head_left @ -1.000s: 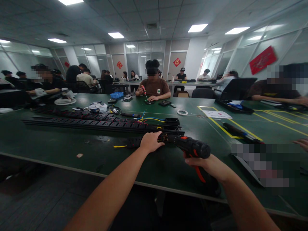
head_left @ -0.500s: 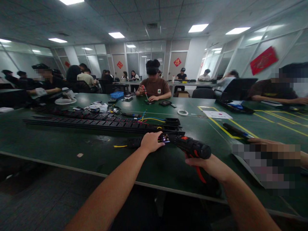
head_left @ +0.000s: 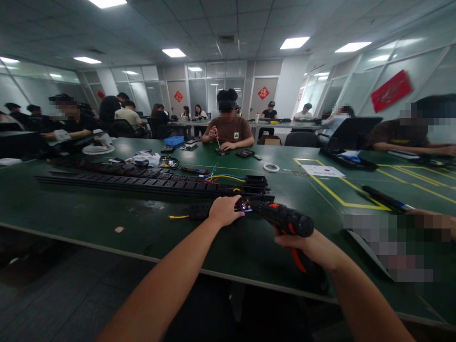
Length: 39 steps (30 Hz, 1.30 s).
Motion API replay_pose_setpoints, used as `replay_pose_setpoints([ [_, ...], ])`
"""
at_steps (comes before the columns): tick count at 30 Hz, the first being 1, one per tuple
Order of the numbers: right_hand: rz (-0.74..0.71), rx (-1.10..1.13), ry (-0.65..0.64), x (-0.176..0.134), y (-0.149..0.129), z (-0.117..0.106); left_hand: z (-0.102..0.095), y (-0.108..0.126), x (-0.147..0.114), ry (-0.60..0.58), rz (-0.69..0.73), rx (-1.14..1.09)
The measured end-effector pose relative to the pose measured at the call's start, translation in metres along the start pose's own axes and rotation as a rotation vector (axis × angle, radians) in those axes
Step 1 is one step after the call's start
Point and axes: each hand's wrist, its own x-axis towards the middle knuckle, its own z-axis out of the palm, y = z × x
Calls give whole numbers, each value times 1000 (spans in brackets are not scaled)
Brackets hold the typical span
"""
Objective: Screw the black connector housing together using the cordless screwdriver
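My left hand [head_left: 225,211] is closed around a black socket module [head_left: 198,211] lying on the green table. A short yellow wire [head_left: 178,217] sticks out of its left end. In my right hand [head_left: 308,244] is a black and orange cordless drill [head_left: 287,217], gripped by its handle. The drill's nose points left at the module's right end, where a small lit spot [head_left: 245,204] shows beside my left fingers. Whether the bit touches a screw is too small to tell. Just behind my left hand lie long black power strips [head_left: 142,184].
Blue and yellow wires [head_left: 228,176] lie loose at the strips' right end. A white tape roll [head_left: 270,167] and a paper sheet [head_left: 322,170] lie farther back. At the right, a person's hand [head_left: 427,219] holds a dark tool [head_left: 386,198]. Across the table, a person [head_left: 228,128] uses a screwdriver.
My hands, the module and the drill keep almost the same place. At the right, the other person's hand and dark tool have moved to the right.
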Motion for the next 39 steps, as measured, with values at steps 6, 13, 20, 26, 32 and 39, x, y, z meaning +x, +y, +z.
replay_pose_setpoints([
  [6, 20, 23, -11, -1, 1, 0, -1, 1, -1, -7, -3, -3],
  [13, 29, 85, 10, -2, -1, 2, -3, 3, -1, -5, -5, 6],
  [20, 32, 48, 11, -6, -6, 3, -1, 2, 0, -12, -16, 11],
  [26, 8, 27, 12, -2, -2, 1, 1, 0, 0, 5, 3, 2],
  [32, 4, 4, 17, -2, -2, 0, -1, 1, -1, -19, -7, 2],
  [39, 6, 7, 14, -2, -5, 0, -6, 3, -2, -35, -13, 4],
])
